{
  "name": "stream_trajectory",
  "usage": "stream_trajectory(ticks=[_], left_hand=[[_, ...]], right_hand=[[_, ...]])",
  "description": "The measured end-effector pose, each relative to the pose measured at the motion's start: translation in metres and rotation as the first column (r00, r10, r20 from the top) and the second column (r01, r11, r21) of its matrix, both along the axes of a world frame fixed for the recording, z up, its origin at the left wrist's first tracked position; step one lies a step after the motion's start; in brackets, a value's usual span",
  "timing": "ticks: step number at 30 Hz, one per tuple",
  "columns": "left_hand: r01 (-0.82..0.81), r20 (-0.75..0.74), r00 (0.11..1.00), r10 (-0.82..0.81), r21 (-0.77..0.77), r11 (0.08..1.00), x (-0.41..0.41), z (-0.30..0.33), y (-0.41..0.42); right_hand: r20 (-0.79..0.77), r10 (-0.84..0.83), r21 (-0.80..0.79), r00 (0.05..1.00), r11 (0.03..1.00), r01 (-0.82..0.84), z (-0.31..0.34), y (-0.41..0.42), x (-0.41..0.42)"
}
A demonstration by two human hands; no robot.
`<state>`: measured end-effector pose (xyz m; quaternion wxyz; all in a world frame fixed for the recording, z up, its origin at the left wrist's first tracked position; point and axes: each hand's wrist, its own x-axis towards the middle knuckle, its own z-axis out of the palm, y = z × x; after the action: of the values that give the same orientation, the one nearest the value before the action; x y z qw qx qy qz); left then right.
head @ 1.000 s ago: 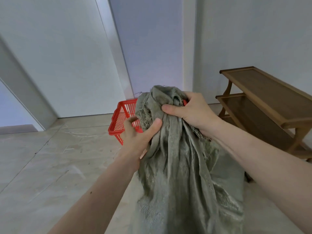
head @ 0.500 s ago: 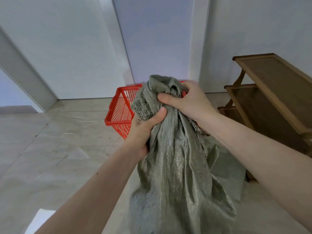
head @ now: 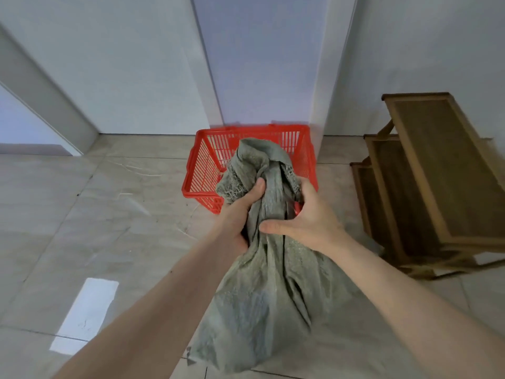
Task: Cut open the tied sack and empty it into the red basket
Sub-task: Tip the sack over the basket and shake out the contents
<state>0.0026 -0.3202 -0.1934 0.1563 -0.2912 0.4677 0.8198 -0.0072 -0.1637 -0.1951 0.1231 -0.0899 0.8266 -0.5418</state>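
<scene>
Now the sack [head: 262, 269] has come down from chest height to just before the basket [head: 196, 173]. Left hand [head: 240, 212] grips its neck; right hand [head: 306, 217] clamps beside it. Both 2 holds look firm; tipping appears imminent.

A bare room or hallway inside a home, as far as we can tell.

We see glossy beige marble-look floor tiles [head: 82, 214] across the lower left of the frame, plain white walls [head: 123, 64] above, a pale door panel [head: 262, 64] at top centre, and a brown wooden tiered shelf [head: 437, 173] standing at the right edge.
</scene>
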Motion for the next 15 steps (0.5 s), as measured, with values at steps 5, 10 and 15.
stream_trajectory(ticks=[5, 10, 15], left_hand=[[0.147, 0.077, 0.986, -0.149, 0.025, 0.989, 0.0, 0.047, 0.009], [0.193, 0.042, 0.981, -0.19, -0.077, 0.978, -0.001, 0.095, 0.022], [0.254, 0.041, 0.964, -0.263, -0.439, 0.862, 0.011, 0.138, 0.013]], right_hand=[[0.09, -0.044, -0.081, 0.995, 0.995, 0.051, 0.032, 0.007, 0.001], [0.215, -0.111, -0.151, 0.97, 0.978, 0.145, 0.075, 0.023, -0.003], [0.295, -0.099, -0.22, 0.95, 0.961, 0.168, 0.129, 0.028, -0.014]])
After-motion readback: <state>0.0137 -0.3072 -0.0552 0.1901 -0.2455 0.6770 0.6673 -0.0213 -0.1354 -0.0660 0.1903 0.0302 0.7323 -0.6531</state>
